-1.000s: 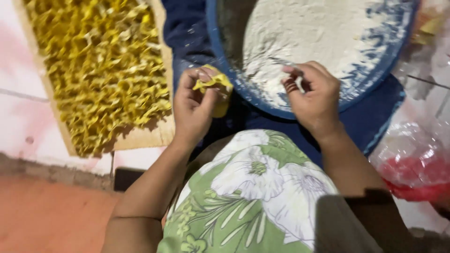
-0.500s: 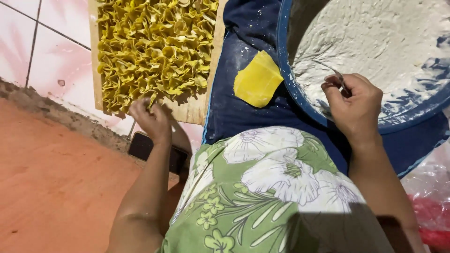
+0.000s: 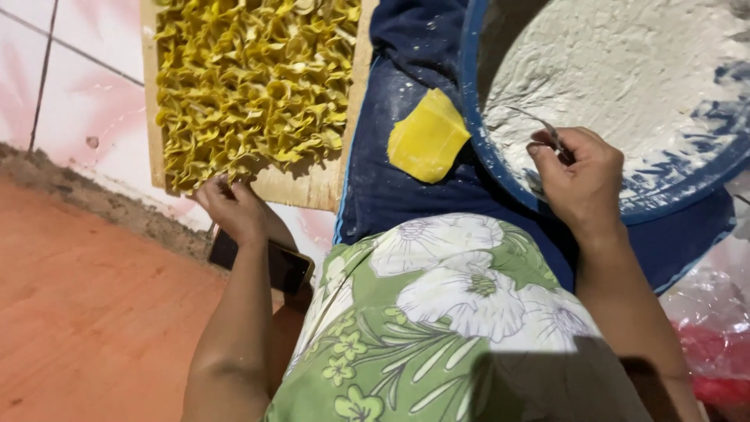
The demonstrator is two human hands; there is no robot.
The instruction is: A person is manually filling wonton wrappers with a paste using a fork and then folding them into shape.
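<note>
now the left hand (image 3: 234, 207) rests at the near edge of the wooden board (image 3: 312, 184), its fingers curled down among the folded yellow dumplings (image 3: 250, 78); whether they pinch one i cannot tell. a second ago that hand was up at the lap holding a yellow piece beside the right hand, and half a second ago it had already reached the board, so it looks like a finished piece has just been set with the rest, and one more cycle is closed. since then the hand has barely moved.

the right hand (image 3: 582, 184) sits over the rim of the blue basin (image 3: 476, 133), fingers closed narrow on a thin metal utensil (image 3: 539, 125) whose tip lies in the pale filling (image 3: 625, 86).

counted: one board, one basin, one utensil, one flat yellow wrapper (image 3: 428, 137) lying on the dark blue cloth (image 3: 398, 195) between board and basin, one dark phone (image 3: 277, 266) on the floor by the left wrist. the dumplings are too many and too crowded to count.
</note>
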